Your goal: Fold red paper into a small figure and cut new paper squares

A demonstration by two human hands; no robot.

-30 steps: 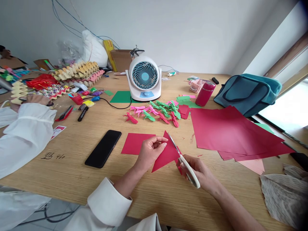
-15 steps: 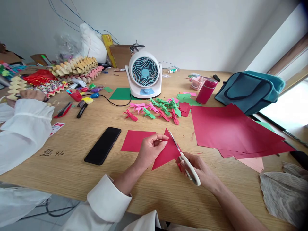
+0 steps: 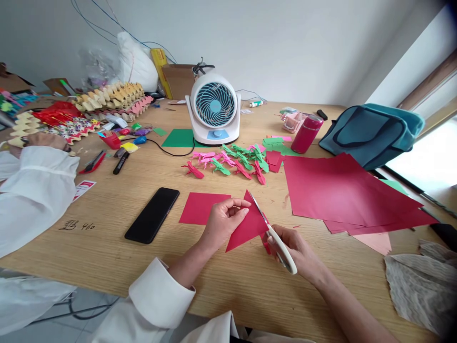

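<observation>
My left hand (image 3: pixel 225 221) pinches a triangular piece of red paper (image 3: pixel 246 228) between thumb and fingers, just above the table. White-handled scissors (image 3: pixel 282 250) are in my right hand (image 3: pixel 294 247), its fingers wrapped round the handles. The scissor blades lie along the right edge of the red piece, pointing away from me. Below the blades, a narrow bit of red paper (image 3: pixel 266 244) shows by my right fingers. A flat red paper sheet (image 3: pixel 200 207) rests on the table behind my left hand, partly covered by it.
Folded pink, green and red paper figures (image 3: pixel 239 159) lie beyond my hands, before a white fan (image 3: pixel 215 109). A black phone (image 3: pixel 153 215) is at left, large red sheets (image 3: pixel 339 190) at right. A red bottle (image 3: pixel 307 134) stands near a teal bag (image 3: pixel 371 133). A co-worker's sleeve (image 3: pixel 39 186) reaches in from the left.
Hardly anything differs. My hands, the red paper and the scissors keep almost the same position, with the whole view shifted very slightly.
</observation>
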